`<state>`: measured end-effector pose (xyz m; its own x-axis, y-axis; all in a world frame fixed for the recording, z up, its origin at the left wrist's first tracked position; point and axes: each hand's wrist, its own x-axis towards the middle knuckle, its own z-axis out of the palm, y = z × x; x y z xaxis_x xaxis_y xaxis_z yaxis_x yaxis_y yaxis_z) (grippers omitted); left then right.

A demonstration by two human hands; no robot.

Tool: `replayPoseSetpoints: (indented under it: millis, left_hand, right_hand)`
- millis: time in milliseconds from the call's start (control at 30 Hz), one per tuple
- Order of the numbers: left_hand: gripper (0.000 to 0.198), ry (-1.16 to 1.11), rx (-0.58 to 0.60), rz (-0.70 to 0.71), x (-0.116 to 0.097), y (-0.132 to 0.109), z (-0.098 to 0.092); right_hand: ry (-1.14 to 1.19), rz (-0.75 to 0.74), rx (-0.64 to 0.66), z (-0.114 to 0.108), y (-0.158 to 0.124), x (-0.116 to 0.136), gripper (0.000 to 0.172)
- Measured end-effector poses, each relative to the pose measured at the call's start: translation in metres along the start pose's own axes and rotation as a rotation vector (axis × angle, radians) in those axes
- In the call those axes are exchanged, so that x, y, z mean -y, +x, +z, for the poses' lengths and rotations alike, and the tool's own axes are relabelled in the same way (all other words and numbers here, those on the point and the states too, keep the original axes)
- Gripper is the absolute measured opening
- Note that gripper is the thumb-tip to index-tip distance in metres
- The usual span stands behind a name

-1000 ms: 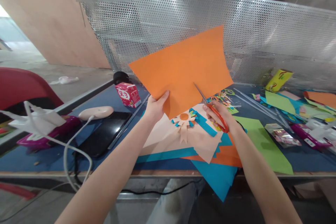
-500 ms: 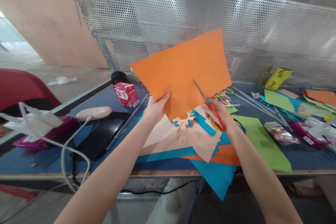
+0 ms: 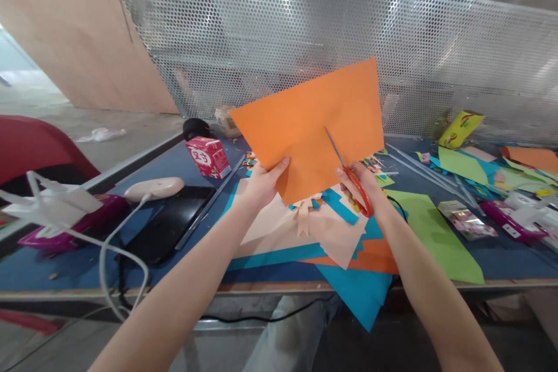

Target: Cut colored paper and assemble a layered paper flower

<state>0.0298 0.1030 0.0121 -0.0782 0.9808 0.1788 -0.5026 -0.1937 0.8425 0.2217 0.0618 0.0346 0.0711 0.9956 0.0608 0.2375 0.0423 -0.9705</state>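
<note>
Orange sheet [image 3: 311, 128] is shifted right and down, thumb-pinched by left hand [image 3: 263, 183]; scissors [image 3: 360, 187] are clasped by right hand [image 3: 370, 180], grip closed; pink box [image 3: 208, 158] lettering unclear.

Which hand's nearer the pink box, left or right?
Left. The left hand, gripping the orange sheet, is a little to the right of the pink box; the right hand, holding the scissors, is farther right.

The orange sheet [image 3: 314, 122] partly hides the paper rosette [image 3: 302, 221] and the fingers of the left hand [image 3: 261, 187].
</note>
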Motion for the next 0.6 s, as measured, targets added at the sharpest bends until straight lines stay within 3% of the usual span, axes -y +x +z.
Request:
replayPoseSetpoints:
  millis: [167,400,600]
  left_hand:
    - [0.041,0.034,0.070,-0.063,0.0010,-0.0029,0.0003]
    - [0.039,0.039,0.114,-0.110,0.0016,-0.0035,-0.0022]
    - [0.033,0.097,0.243,-0.134,0.0057,-0.0061,-0.0045]
  right_hand:
    - [-0.094,-0.108,0.025,-0.0043,-0.0014,-0.0033,0.039]
    - [-0.126,-0.100,-0.076,-0.0016,-0.0020,0.0006,0.037]
    - [-0.265,-0.346,-0.166,-0.0063,0.0023,-0.0002,0.030]
